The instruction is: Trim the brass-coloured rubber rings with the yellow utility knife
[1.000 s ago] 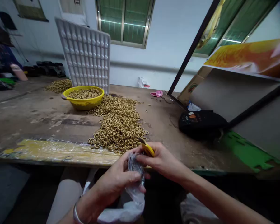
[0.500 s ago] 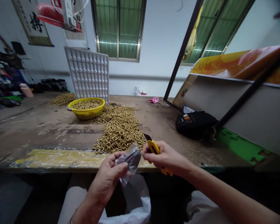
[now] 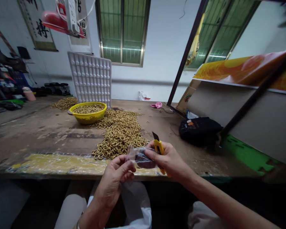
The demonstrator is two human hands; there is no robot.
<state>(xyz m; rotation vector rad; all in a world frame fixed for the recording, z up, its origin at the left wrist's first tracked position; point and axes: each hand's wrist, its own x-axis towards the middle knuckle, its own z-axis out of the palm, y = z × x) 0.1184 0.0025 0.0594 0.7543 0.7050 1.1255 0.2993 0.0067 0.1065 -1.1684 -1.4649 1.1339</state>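
Between my hands a small clear plastic bag with a dark, flat, rounded piece inside is stretched sideways above the table's front edge. My left hand pinches the bag's left end between thumb and fingers. With thumb and fingertips my right hand grips the bag's right end, and it also holds a yellow utility knife whose dark blade is out and points up and away from me. Just behind the bag lies a heap of brass-coloured rings.
A yellow basin full of rings stands left of the heap, before an upright white moulded tray. A black bag lies to the right by a dark metal frame. A white bag hangs open below the table edge.
My right hand has taken hold of the plastic bag's right end with the knife kept in it. The bag has turned from tilted to level, and its dark piece now lies nearer my right hand.
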